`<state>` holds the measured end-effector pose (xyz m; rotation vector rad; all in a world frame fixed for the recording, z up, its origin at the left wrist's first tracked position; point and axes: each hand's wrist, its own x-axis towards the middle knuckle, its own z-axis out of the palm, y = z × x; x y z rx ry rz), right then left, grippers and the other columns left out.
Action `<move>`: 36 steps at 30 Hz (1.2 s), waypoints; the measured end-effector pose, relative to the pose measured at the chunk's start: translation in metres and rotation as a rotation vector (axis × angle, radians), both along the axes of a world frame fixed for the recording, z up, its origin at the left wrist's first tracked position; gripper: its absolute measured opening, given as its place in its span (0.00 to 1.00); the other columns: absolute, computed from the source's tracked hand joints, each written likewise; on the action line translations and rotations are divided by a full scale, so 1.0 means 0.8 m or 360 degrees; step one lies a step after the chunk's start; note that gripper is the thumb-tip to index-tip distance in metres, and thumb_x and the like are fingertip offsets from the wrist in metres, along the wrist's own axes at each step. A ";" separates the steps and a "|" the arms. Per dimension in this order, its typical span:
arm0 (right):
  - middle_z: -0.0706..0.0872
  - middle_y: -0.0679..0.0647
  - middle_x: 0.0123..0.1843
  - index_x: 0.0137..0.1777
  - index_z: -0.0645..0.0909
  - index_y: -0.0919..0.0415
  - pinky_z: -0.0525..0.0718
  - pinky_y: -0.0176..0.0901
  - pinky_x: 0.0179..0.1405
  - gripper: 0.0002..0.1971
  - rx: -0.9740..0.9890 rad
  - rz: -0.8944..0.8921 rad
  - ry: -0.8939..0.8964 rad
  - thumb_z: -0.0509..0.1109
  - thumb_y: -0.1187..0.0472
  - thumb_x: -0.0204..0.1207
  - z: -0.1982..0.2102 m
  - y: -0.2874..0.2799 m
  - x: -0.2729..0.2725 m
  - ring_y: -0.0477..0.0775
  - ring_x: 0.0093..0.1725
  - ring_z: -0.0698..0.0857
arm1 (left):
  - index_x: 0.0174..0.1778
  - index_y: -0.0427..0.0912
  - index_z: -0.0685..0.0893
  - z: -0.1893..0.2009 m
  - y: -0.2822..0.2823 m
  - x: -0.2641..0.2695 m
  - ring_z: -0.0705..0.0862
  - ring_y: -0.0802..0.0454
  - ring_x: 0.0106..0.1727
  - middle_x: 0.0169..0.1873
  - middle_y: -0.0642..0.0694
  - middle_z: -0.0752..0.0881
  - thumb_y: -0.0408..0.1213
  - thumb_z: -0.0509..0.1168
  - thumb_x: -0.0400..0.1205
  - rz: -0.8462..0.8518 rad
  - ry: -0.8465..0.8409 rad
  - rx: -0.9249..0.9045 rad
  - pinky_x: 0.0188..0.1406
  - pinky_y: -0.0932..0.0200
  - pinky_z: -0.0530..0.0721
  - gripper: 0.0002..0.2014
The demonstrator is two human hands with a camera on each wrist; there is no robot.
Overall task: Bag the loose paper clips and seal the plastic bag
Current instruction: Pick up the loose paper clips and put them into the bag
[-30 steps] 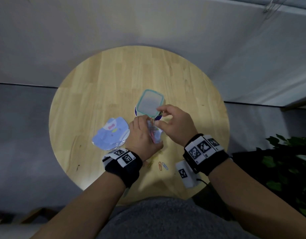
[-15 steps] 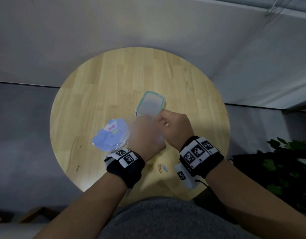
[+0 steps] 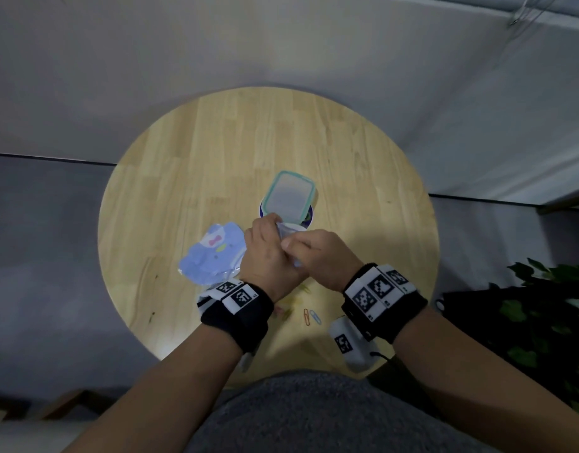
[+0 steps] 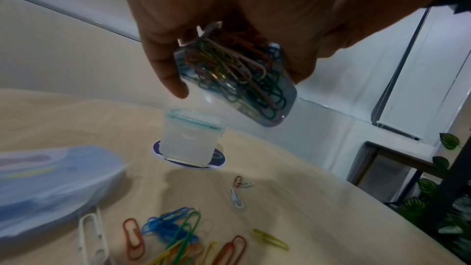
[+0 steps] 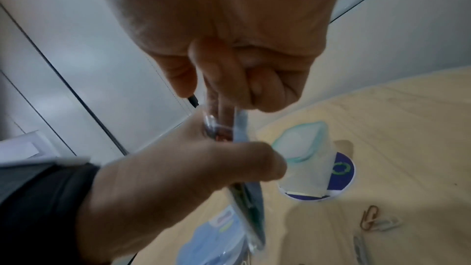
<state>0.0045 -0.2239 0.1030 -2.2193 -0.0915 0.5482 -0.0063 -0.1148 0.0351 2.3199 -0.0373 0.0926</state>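
Both hands are up over the round wooden tabletop (image 3: 190, 178). The left hand (image 3: 268, 256) grips a small clear plastic bag (image 4: 239, 80) full of colored paper clips, and the right hand (image 3: 320, 256) pinches its top edge. More loose paper clips (image 4: 178, 235) lie below, near a little lidded box (image 3: 289, 197)

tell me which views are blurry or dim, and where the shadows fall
Head view: dim, with strong wide-angle bending; the hands cast a shadow over the loose paper clips on the round wooden table. Left wrist view: the plastic bag of clips is fairly sharp, the blue pouch smeared. Right wrist view: the left hand is motion-blurred.
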 end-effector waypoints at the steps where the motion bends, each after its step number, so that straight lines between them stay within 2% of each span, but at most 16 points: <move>1: 0.86 0.59 0.34 0.34 0.82 0.64 0.82 0.55 0.44 0.13 0.0030 -0.0045 -0.0053 0.65 0.58 0.77 0.000 -0.003 0.003 0.58 0.38 0.83 | 0.62 0.29 0.71 -0.004 0.004 -0.001 0.75 0.38 0.51 0.51 0.35 0.75 0.51 0.64 0.66 0.0020 0.0002 -0.0009 0.45 0.42 0.80 0.35; 3: 0.91 0.54 0.38 0.39 0.87 0.60 0.85 0.47 0.44 0.07 0.0024 -0.0137 -0.0226 0.68 0.61 0.74 0.001 -0.009 0.006 0.53 0.41 0.87 | 0.62 0.30 0.70 -0.010 0.010 -0.001 0.74 0.39 0.50 0.50 0.36 0.75 0.47 0.72 0.62 0.0026 -0.0034 0.0019 0.43 0.43 0.79 0.37; 4: 0.91 0.52 0.38 0.41 0.87 0.59 0.85 0.44 0.44 0.05 0.0002 -0.0124 -0.0249 0.69 0.61 0.72 0.001 -0.010 0.006 0.51 0.41 0.87 | 0.62 0.31 0.70 -0.009 0.010 -0.001 0.73 0.40 0.50 0.51 0.37 0.74 0.48 0.72 0.62 0.0020 -0.0045 0.0029 0.43 0.44 0.78 0.37; 8: 0.85 0.44 0.30 0.43 0.87 0.59 0.82 0.40 0.41 0.05 -0.0020 0.0048 -0.0026 0.70 0.62 0.69 -0.003 0.002 0.004 0.45 0.35 0.84 | 0.64 0.31 0.70 -0.001 0.007 0.001 0.73 0.39 0.54 0.55 0.36 0.74 0.57 0.58 0.64 0.0056 -0.0001 -0.0059 0.45 0.48 0.75 0.39; 10: 0.88 0.48 0.31 0.39 0.88 0.60 0.85 0.41 0.39 0.06 0.0112 -0.0091 -0.0147 0.69 0.63 0.68 -0.001 0.001 0.010 0.47 0.34 0.86 | 0.64 0.32 0.69 -0.005 0.015 0.001 0.72 0.41 0.54 0.55 0.37 0.73 0.56 0.62 0.62 0.0068 0.0009 -0.0028 0.44 0.49 0.75 0.40; 12: 0.90 0.55 0.32 0.34 0.86 0.62 0.84 0.40 0.31 0.06 0.0240 -0.0360 -0.0204 0.67 0.64 0.67 -0.003 -0.009 0.020 0.47 0.31 0.86 | 0.62 0.33 0.70 -0.012 0.031 0.000 0.71 0.42 0.51 0.52 0.39 0.72 0.51 0.66 0.60 0.0092 0.0033 0.0049 0.42 0.51 0.73 0.38; 14: 0.89 0.58 0.33 0.34 0.82 0.64 0.80 0.40 0.29 0.04 0.0149 -0.0447 -0.0166 0.68 0.64 0.68 -0.017 -0.026 0.022 0.49 0.28 0.82 | 0.60 0.34 0.70 -0.022 0.049 -0.004 0.72 0.40 0.50 0.50 0.40 0.73 0.48 0.67 0.60 0.0141 0.0043 0.0118 0.41 0.53 0.69 0.34; 16: 0.86 0.55 0.34 0.35 0.79 0.61 0.78 0.42 0.37 0.05 -0.0271 -0.0160 -0.0018 0.72 0.62 0.67 -0.046 -0.045 0.013 0.53 0.35 0.81 | 0.60 0.35 0.68 -0.033 0.063 -0.013 0.74 0.37 0.50 0.51 0.38 0.74 0.49 0.65 0.63 0.0170 0.0022 0.0158 0.43 0.53 0.70 0.33; 18: 0.83 0.53 0.38 0.38 0.77 0.58 0.76 0.42 0.40 0.12 -0.0673 0.0218 0.0315 0.77 0.55 0.64 -0.077 -0.056 -0.011 0.56 0.41 0.81 | 0.60 0.39 0.65 -0.042 0.074 -0.023 0.75 0.35 0.49 0.50 0.35 0.75 0.47 0.67 0.65 0.0182 -0.0009 0.0191 0.44 0.48 0.75 0.30; 20: 0.80 0.55 0.41 0.40 0.75 0.58 0.75 0.44 0.39 0.19 -0.0885 0.0426 0.0573 0.79 0.48 0.63 -0.105 -0.059 -0.039 0.57 0.43 0.79 | 0.59 0.43 0.64 -0.047 0.081 -0.032 0.74 0.36 0.48 0.50 0.35 0.75 0.42 0.75 0.66 0.0210 0.0010 0.0219 0.45 0.43 0.78 0.31; 22: 0.77 0.56 0.42 0.42 0.73 0.59 0.74 0.44 0.41 0.22 -0.0935 0.0426 0.0670 0.79 0.45 0.63 -0.126 -0.053 -0.060 0.58 0.44 0.78 | 0.57 0.44 0.64 -0.051 0.084 -0.040 0.74 0.36 0.48 0.50 0.35 0.75 0.39 0.79 0.64 0.0216 0.0028 0.0264 0.47 0.42 0.78 0.34; 24: 0.82 0.60 0.47 0.44 0.76 0.62 0.77 0.45 0.43 0.18 -0.0934 0.0348 0.0580 0.76 0.49 0.68 -0.145 -0.042 -0.070 0.61 0.48 0.82 | 0.56 0.44 0.64 -0.056 0.086 -0.046 0.72 0.38 0.49 0.49 0.34 0.76 0.38 0.80 0.63 0.0192 0.0015 0.0303 0.48 0.43 0.76 0.34; 27: 0.87 0.65 0.51 0.49 0.82 0.67 0.81 0.46 0.47 0.08 -0.0918 0.0238 0.0370 0.68 0.62 0.74 -0.164 -0.022 -0.066 0.65 0.51 0.85 | 0.57 0.41 0.65 -0.061 0.089 -0.050 0.70 0.40 0.48 0.47 0.34 0.75 0.38 0.80 0.63 0.0187 -0.0013 0.0322 0.48 0.44 0.75 0.34; 32: 0.86 0.65 0.51 0.49 0.83 0.66 0.81 0.47 0.50 0.07 -0.0728 0.0222 0.0094 0.68 0.67 0.72 -0.162 -0.017 -0.023 0.65 0.51 0.84 | 0.58 0.38 0.67 -0.066 0.094 -0.053 0.70 0.40 0.46 0.46 0.34 0.74 0.40 0.78 0.64 0.0169 -0.0050 0.0358 0.46 0.45 0.74 0.32; 34: 0.81 0.63 0.55 0.53 0.80 0.65 0.79 0.48 0.51 0.12 -0.0643 0.0198 -0.0082 0.68 0.69 0.70 -0.160 -0.022 -0.002 0.64 0.53 0.80 | 0.59 0.37 0.68 -0.068 0.098 -0.054 0.73 0.38 0.47 0.47 0.34 0.75 0.43 0.78 0.64 0.0165 -0.0002 0.0369 0.48 0.46 0.72 0.34; 36: 0.76 0.62 0.62 0.63 0.76 0.63 0.77 0.51 0.57 0.20 -0.0702 0.0272 -0.0158 0.65 0.71 0.69 -0.162 -0.029 0.019 0.64 0.60 0.76 | 0.60 0.34 0.69 -0.068 0.103 -0.055 0.74 0.37 0.48 0.48 0.35 0.75 0.52 0.73 0.64 0.0156 0.0036 0.0382 0.50 0.48 0.69 0.36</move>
